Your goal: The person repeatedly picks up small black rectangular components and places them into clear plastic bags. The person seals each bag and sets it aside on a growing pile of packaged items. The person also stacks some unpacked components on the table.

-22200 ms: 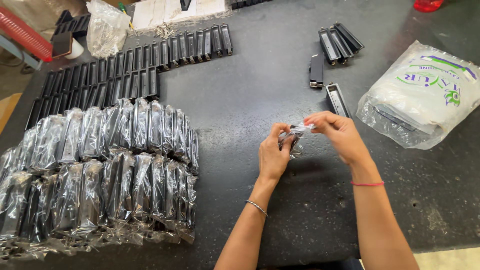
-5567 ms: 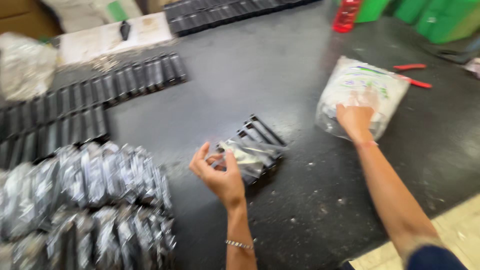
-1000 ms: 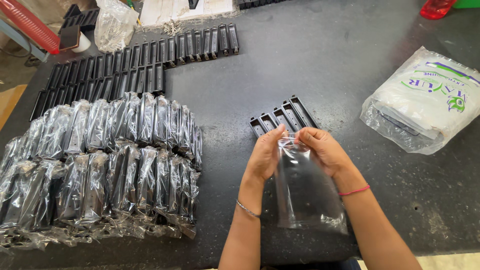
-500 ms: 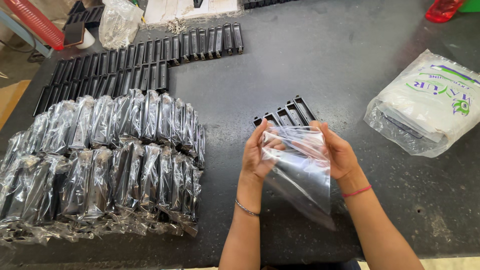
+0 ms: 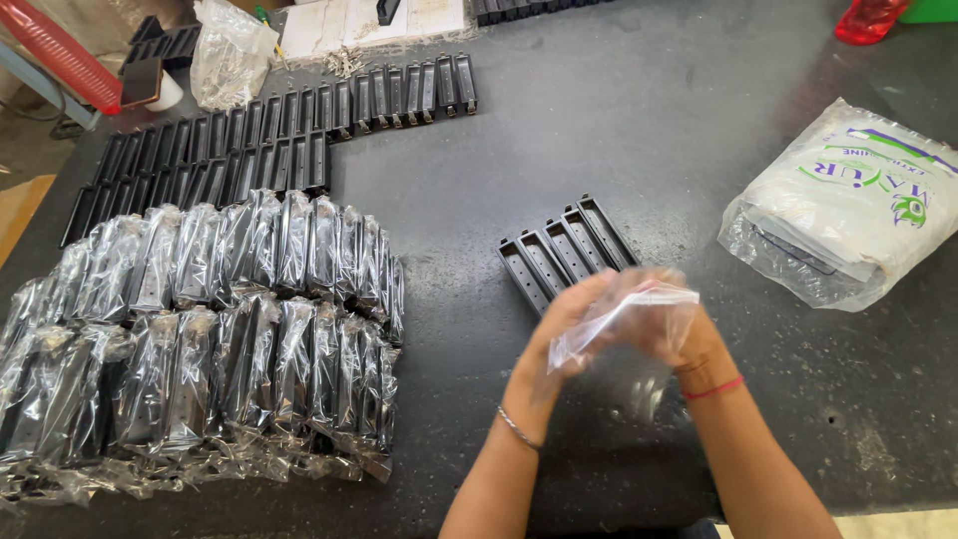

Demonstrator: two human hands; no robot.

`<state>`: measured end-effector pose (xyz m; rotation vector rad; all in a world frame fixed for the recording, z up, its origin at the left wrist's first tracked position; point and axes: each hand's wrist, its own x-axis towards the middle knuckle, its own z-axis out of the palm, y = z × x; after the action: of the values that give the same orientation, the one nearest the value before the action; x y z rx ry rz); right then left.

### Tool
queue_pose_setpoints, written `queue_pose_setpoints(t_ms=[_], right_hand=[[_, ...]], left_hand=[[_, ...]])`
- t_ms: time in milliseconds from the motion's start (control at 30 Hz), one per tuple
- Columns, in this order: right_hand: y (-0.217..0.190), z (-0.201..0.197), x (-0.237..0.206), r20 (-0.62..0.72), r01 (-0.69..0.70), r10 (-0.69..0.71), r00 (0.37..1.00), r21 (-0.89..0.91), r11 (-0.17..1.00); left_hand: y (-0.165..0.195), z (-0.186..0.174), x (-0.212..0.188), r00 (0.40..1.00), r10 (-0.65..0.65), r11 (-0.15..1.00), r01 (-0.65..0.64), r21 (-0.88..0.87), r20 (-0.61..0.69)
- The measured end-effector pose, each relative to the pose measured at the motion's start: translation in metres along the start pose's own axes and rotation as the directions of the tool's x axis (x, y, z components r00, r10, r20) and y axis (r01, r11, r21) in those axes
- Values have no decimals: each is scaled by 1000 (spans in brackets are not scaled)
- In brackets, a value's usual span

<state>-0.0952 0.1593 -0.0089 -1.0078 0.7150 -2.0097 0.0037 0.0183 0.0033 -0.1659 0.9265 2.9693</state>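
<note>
My left hand (image 5: 561, 334) and my right hand (image 5: 671, 329) are together over the dark table, both gripping a clear plastic bag (image 5: 624, 311) that is bunched and blurred between them. Just beyond my hands lie several black rectangular parts (image 5: 564, 250) side by side, bare of wrapping. A silver bracelet is on my left wrist and a red band on my right.
Two rows of bagged black parts (image 5: 210, 329) fill the left of the dark table (image 5: 619, 130). Rows of unbagged black parts (image 5: 259, 130) lie at the back left. A white printed pack of bags (image 5: 848, 200) sits at the right. Papers and a crumpled bag are at the back.
The clear bag hung long and flat below my hands a second ago; it is now bunched up higher between them, blurred with motion. The black parts behind have not moved.
</note>
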Motion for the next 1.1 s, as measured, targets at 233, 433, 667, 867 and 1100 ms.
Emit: queue_pose_setpoints(t_ms=[233,433,667,867,1100], right_hand=[[-48,13,15,-381,310,-496,780,-453,836],[-62,29,24,-76,-64,-645,760,-997,42],[-65,23,26,-78,-178,-573,816,-977,-120],[-51,47,34,-38,-66,-352,935,-996,-68],[-31,84,41,55,74,-131,990,-986,147]], left_hand=[[-61,7,13,967,-241,954,218,208,88],[-75,10,12,936,-351,869,314,382,30],[-43,19,8,995,-11,833,63,550,-96],[33,6,-11,815,552,664,-300,685,-177],[69,-11,-37,519,836,320,-193,927,-180]])
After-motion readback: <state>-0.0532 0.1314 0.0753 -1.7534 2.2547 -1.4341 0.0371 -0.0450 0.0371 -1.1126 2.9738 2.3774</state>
